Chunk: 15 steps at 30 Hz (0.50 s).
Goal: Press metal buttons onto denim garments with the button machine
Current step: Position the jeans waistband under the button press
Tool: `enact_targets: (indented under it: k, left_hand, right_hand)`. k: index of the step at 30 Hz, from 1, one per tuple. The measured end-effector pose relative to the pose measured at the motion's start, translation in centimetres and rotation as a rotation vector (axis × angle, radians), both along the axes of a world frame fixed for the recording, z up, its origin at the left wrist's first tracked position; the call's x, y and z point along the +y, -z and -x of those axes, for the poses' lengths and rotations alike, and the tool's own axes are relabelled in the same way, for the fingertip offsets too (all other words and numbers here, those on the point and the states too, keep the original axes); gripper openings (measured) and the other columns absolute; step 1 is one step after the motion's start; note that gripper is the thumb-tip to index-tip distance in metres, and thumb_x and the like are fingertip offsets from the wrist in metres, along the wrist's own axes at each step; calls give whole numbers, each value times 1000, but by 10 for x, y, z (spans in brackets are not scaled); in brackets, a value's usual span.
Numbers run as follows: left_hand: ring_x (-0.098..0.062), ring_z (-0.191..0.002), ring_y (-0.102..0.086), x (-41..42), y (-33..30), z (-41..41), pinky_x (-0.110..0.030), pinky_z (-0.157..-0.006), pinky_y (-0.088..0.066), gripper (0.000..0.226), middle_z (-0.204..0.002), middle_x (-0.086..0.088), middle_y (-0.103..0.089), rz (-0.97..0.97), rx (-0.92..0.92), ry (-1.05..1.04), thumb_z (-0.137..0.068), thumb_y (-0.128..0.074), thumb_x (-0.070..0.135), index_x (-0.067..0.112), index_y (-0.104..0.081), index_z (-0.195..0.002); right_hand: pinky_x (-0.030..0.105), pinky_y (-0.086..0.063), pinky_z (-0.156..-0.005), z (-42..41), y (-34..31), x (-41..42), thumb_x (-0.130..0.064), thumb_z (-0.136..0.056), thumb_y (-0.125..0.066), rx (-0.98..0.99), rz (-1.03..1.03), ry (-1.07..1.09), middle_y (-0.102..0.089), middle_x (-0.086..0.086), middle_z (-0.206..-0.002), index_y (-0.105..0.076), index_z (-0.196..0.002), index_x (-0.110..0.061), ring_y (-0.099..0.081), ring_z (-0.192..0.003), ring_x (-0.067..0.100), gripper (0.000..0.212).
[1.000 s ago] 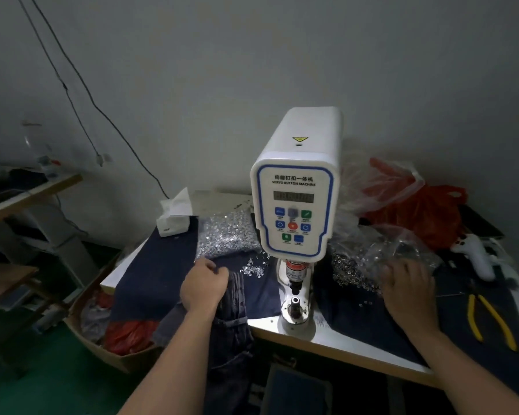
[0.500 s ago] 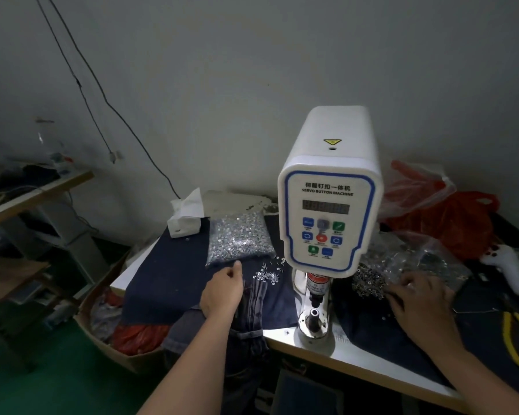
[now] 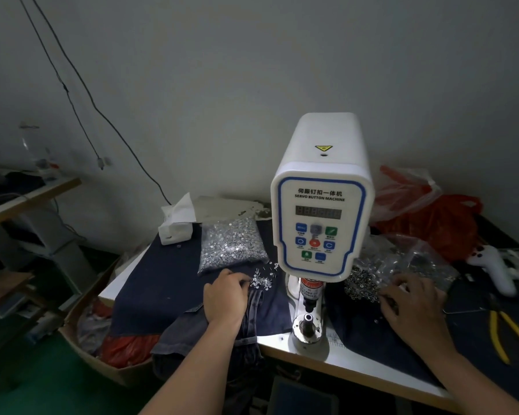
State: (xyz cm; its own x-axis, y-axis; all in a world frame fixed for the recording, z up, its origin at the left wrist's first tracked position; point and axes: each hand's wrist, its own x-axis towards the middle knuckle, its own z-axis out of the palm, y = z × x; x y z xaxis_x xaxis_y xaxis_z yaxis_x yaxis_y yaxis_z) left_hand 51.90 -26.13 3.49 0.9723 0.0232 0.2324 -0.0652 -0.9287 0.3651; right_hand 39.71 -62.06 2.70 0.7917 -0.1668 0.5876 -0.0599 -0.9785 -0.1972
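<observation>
A white table (image 3: 354,359) with a dark blue cloth (image 3: 159,283) spread on top. In the middle, a white button machine (image 3: 321,220). Left of the machine, a bag of shiny buttons (image 3: 232,245) and a tissue box (image 3: 176,230). Right of the machine, yellow pliers (image 3: 510,333) and red bags (image 3: 450,226).

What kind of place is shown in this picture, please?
Probably a small garment workshop: a white servo button machine stands on a table, beside a clear bag of silvery metal buttons and a dark denim garment.
</observation>
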Motion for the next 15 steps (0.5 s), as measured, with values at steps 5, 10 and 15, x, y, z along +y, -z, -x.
enact_targets:
  k: [5, 10, 15]
  left_hand:
    - [-15, -89, -66, 0, 3, 0, -38, -89, -40, 12, -110, 12, -65, 80, -11, -18, -102, -63, 36, 36, -75, -104]
    - [-15, -91, -68, 1, 6, 1, -35, -89, -35, 13, -103, 13, -73, 122, -58, -44, -103, -62, 38, 35, -74, -99]
    - [-17, -97, -70, 2, 4, 2, -39, -95, -45, 15, -106, 10, -76, 178, -43, -26, -102, -65, 38, 32, -79, -102]
  right_hand:
    - [46, -34, -82, 2, -2, 1, -8, -62, -95, -13, -17, 17, -62, 8, -102, -77, -80, -17, -53, -96, 36, 27]
    - [42, -32, -82, 3, -3, 1, -10, -63, -94, -73, 17, 7, -63, 7, -100, -75, -80, -17, -54, -93, 34, 27]
    - [45, -36, -81, 3, 0, 0, -10, -63, -94, -85, 33, -4, -63, 5, -99, -73, -78, -18, -55, -92, 33, 27]
